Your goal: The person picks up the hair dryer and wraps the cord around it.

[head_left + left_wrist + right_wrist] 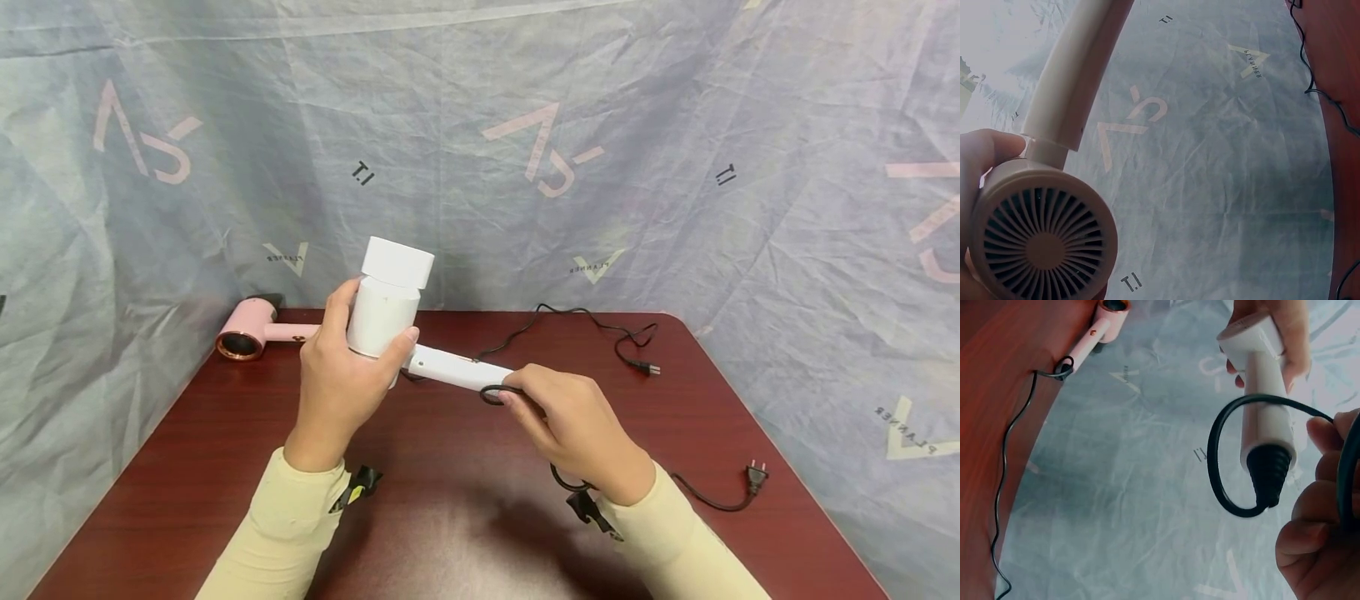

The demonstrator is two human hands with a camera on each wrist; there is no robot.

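Note:
A white hair dryer [385, 317] is held up above the table, its handle pointing right and slightly down. My left hand [336, 379] grips the dryer's head, thumb in front and fingers behind. The round slotted vent [1044, 250] shows in the left wrist view. At the handle's end, my right hand [576, 421] pinches the dryer's black cord [1213, 453]. That cord makes a loop below the black sleeve [1269, 472] at the handle's base, and part of it runs across the right palm.
A pink hair dryer [246, 329] lies at the back left of the dark red table [450, 533]. Its black cord [525, 326] trails along the back edge to a plug [647, 367]. Another plug [756, 475] lies near the right edge. Grey printed cloth [465, 183] hangs behind.

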